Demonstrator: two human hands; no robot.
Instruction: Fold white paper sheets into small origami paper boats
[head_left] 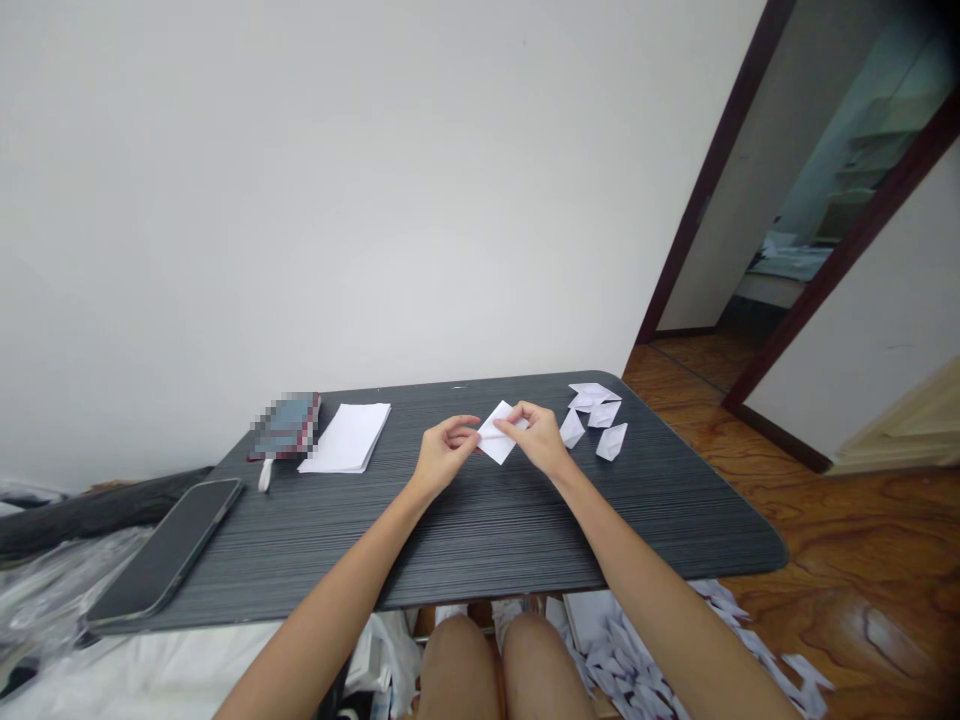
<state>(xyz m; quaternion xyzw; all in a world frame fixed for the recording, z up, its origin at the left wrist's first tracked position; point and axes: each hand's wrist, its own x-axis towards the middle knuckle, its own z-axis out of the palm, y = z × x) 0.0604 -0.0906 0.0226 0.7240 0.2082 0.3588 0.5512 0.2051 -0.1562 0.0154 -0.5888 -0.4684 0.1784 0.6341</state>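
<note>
A small folded piece of white paper (pixel 498 438) is held just above the dark table (pixel 465 540), near its middle. My left hand (pixel 442 452) pinches the paper's left corner with fingers curled. My right hand (pixel 535 434) pinches its upper right side, thumb and forefinger pressed together on the fold. Both forearms reach in from the bottom of the view.
A stack of white sheets (pixel 346 437) lies left of my hands, beside a blurred-out booklet (pixel 286 425). A dark phone (pixel 168 548) rests at the table's left edge. Several folded paper shapes (pixel 597 412) sit at the right. More folded papers (pixel 637 670) litter the wooden floor; a doorway (pixel 810 220) opens at right.
</note>
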